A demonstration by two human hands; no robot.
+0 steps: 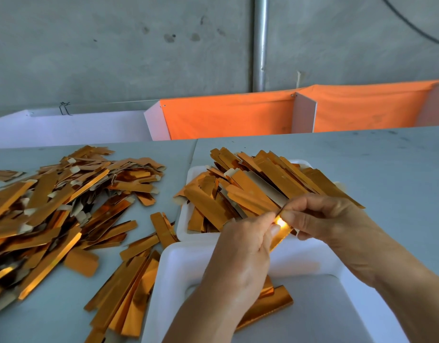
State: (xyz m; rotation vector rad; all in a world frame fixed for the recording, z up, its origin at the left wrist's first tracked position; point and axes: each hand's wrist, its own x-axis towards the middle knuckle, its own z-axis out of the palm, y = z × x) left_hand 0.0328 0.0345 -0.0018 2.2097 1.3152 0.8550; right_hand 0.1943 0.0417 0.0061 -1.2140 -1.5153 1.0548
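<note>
My left hand (240, 251) and my right hand (320, 219) meet above the near white tray (174, 266). Both pinch one shiny gold card strip (280, 231) between thumb and fingers; most of the strip is hidden by my fingers. Behind the hands a far white tray (186, 226) is heaped with gold strips (260, 186). In the near tray lie a couple of gold strips (268, 308), partly under my left forearm.
A big loose pile of gold strips (52, 209) covers the grey table on the left, with more strips (129, 293) beside the near tray. Orange cloth bins (228, 117) and a white bin (72, 129) stand behind the table against a concrete wall.
</note>
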